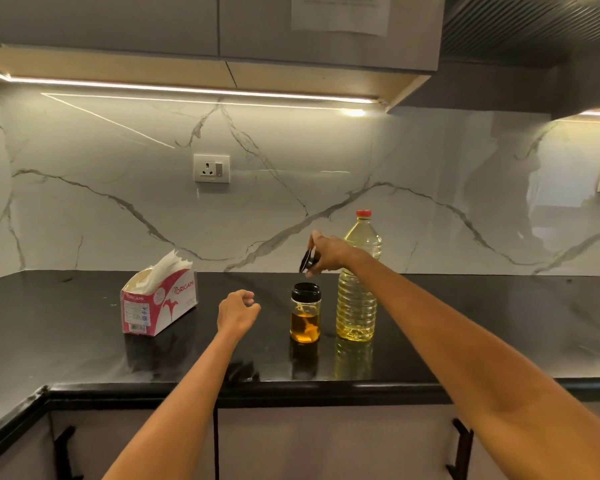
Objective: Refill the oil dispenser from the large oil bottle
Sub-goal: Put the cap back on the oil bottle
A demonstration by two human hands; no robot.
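On the black counter [84,341] near its front edge stands the oil dispenser [306,312], a small clear jar with a black collar, its mouth uncovered and amber oil filling roughly its lower half. Just beside it on the right, apart by a narrow gap, stands the large oil bottle [357,289], upright, with its red cap [363,213] still on and pale yellow oil inside. The right hand [328,252] reaches forward on a long, nearly straight arm and hovers above the dispenser, partly in front of the bottle's shoulder. Its grip is clamped on the black lid [307,260], pinched between the fingers and thumb and tilted on edge, clear of the dispenser's mouth, with the index finger raised above it. The left hand [238,310] is stretched out lower, to the left of the dispenser and apart from it, palm down above the counter; its fingers are loosely curled and its grip holds nothing. Further left on the counter lies a red and white tissue box [158,303] with white tissue sticking out of its open top. Behind everything rises a white marble-patterned wall with a socket plate [211,168], lit by a light strip under the cabinets.
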